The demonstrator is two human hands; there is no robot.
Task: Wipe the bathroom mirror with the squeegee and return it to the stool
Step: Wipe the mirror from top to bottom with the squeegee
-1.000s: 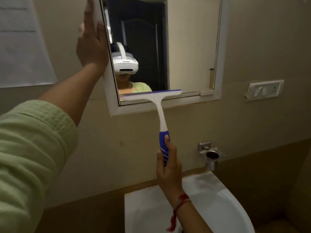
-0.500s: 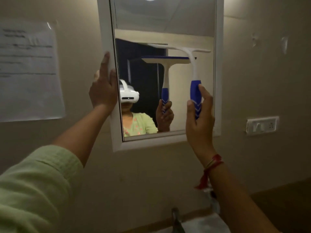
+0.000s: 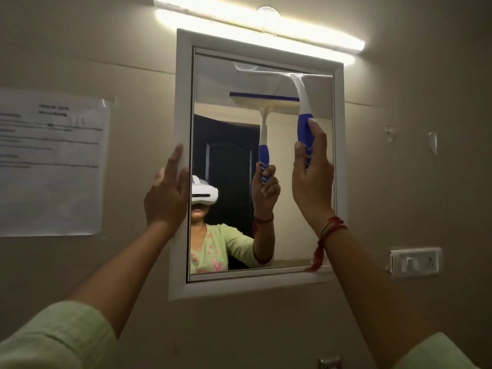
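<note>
A white-framed bathroom mirror [image 3: 338,161] hangs on the beige wall. My right hand [image 3: 311,182] grips the blue handle of a white squeegee [image 3: 303,113], whose blade lies against the glass near the mirror's top edge. My left hand [image 3: 166,195] rests flat on the mirror's left frame, fingers pointing up, holding nothing. The glass reflects the squeegee, the hand and a person wearing a headset. The stool is out of view.
A lit tube light [image 3: 261,27] runs above the mirror. A printed paper sheet [image 3: 50,161] is taped to the wall at the left. A white switch plate [image 3: 415,262] sits low on the right. A metal fitting [image 3: 328,363] peeks in at the bottom edge.
My right hand has lifted the squeegee from the mirror's bottom edge to its top. My view has tilted upward, so the sink dropped out of sight. The left hand stays on the frame.
</note>
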